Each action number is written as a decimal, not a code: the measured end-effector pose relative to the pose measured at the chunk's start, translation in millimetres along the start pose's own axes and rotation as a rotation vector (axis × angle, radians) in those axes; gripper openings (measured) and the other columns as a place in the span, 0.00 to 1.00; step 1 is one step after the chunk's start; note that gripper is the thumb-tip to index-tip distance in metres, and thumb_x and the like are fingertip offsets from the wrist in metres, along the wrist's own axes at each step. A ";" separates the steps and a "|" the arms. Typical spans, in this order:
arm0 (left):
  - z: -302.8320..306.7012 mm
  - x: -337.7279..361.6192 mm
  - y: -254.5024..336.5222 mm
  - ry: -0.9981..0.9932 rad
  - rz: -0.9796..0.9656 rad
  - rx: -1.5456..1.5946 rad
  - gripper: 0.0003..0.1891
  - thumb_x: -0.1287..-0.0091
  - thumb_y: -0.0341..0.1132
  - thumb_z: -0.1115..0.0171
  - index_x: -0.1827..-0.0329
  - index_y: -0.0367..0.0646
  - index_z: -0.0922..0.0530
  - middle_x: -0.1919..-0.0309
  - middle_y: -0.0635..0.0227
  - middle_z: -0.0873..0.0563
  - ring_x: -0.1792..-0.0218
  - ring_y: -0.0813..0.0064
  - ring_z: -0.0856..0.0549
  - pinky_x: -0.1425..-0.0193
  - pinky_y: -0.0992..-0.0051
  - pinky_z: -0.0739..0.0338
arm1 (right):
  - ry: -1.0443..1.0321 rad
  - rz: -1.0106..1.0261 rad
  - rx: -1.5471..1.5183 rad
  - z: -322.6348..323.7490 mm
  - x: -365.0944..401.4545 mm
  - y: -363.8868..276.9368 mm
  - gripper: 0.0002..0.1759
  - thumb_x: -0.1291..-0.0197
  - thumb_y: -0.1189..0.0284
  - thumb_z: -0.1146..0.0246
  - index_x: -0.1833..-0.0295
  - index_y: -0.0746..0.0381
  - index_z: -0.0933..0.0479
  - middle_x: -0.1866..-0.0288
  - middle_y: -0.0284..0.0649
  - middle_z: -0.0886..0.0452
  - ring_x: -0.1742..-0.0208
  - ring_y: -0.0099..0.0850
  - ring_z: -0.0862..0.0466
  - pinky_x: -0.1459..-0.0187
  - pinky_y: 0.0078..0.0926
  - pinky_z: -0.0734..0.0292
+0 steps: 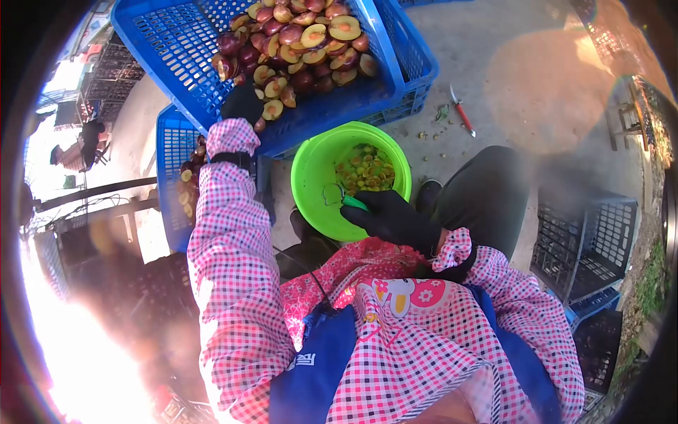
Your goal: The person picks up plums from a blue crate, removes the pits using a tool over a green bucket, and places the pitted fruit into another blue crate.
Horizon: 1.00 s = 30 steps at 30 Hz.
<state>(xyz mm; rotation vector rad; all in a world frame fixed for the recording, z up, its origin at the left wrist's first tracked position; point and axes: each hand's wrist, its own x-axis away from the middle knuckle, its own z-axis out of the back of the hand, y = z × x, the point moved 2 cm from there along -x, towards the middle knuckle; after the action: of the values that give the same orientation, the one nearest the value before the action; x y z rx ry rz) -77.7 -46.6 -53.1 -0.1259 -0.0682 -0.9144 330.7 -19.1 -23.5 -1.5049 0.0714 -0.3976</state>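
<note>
My left hand (pixel 241 104), in a black glove, is at the near left part of a tilted blue crate (pixel 166 53), beside a heap of plums (pixel 300 53), many of them cut open. Its dark fingers blend together, so their grip does not show. A piece of plum (pixel 260 125) lies right by it. My right hand (pixel 399 220), also black-gloved, is closed around the green handle of a small tool (pixel 355 203) over the near rim of a lime-green bucket (pixel 305 166). The tool's working end is hard to make out. Small yellowish and brown fruit bits (pixel 365 169) lie inside the bucket.
Another blue crate (pixel 166 152) with plum pieces stands at the left, below the tilted one. A red-handled knife (pixel 462 113) lies on the concrete floor among scraps. Dark crates (pixel 586 244) stand at the right. My knee (pixel 487 191) is right of the bucket.
</note>
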 end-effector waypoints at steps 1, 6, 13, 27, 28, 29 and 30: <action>6.6 8.5 5.0 0.000 -0.001 -0.005 0.23 0.33 0.41 0.45 0.36 0.42 0.27 0.47 0.49 0.16 0.47 0.50 0.16 0.42 0.58 0.23 | 0.032 0.008 -0.006 0.6 -0.4 0.3 0.23 0.34 0.53 0.39 0.57 0.64 0.20 0.67 0.51 0.17 0.63 0.51 0.16 0.60 0.42 0.24; 79.5 118.2 90.4 -0.066 0.104 0.943 0.26 0.48 0.38 0.25 0.46 0.37 0.19 0.54 0.61 0.14 0.54 0.68 0.14 0.48 0.71 0.21 | 0.173 -0.081 -0.044 16.2 -1.6 -19.5 0.22 0.33 0.55 0.39 0.53 0.65 0.21 0.67 0.53 0.16 0.63 0.51 0.15 0.61 0.42 0.23; 73.0 215.7 142.2 -0.242 0.213 1.912 0.14 0.34 0.35 0.33 0.50 0.39 0.21 0.59 0.66 0.15 0.57 0.77 0.16 0.58 0.76 0.20 | 0.191 0.112 0.152 16.9 2.9 -22.5 0.22 0.34 0.54 0.39 0.53 0.64 0.22 0.72 0.53 0.18 0.69 0.52 0.16 0.66 0.46 0.23; 74.4 228.3 179.4 -0.268 0.391 1.900 0.33 0.22 0.60 0.65 0.47 0.36 0.25 0.64 0.59 0.15 0.60 0.68 0.14 0.59 0.74 0.16 | 0.131 0.127 0.197 8.5 8.4 -23.7 0.23 0.34 0.52 0.39 0.58 0.64 0.20 0.77 0.52 0.20 0.71 0.51 0.17 0.67 0.45 0.23; 77.5 228.3 180.2 -0.295 0.403 1.889 0.33 0.21 0.59 0.67 0.48 0.36 0.25 0.64 0.59 0.15 0.60 0.68 0.14 0.59 0.73 0.16 | 0.116 0.112 0.189 8.0 8.4 -24.3 0.23 0.34 0.51 0.39 0.59 0.64 0.20 0.77 0.52 0.20 0.71 0.51 0.16 0.67 0.45 0.23; 78.3 228.3 180.9 -0.323 0.413 1.879 0.33 0.21 0.58 0.69 0.49 0.35 0.25 0.65 0.58 0.16 0.60 0.68 0.14 0.59 0.73 0.16 | 0.114 0.110 0.190 7.4 7.9 -24.0 0.23 0.34 0.51 0.39 0.59 0.64 0.20 0.77 0.52 0.20 0.71 0.51 0.16 0.67 0.45 0.23; 73.8 228.1 181.2 -0.324 0.414 1.880 0.33 0.21 0.58 0.69 0.49 0.35 0.25 0.65 0.58 0.16 0.60 0.68 0.14 0.59 0.73 0.16 | 0.127 0.100 0.161 7.2 7.1 -23.2 0.23 0.34 0.51 0.39 0.58 0.64 0.20 0.77 0.53 0.20 0.70 0.52 0.16 0.67 0.45 0.24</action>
<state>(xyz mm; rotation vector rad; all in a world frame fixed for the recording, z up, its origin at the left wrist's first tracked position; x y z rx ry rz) 204.6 -106.2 31.2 1.4088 -1.1087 -0.1267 334.5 -14.6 1.1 -1.3114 0.2092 -0.4082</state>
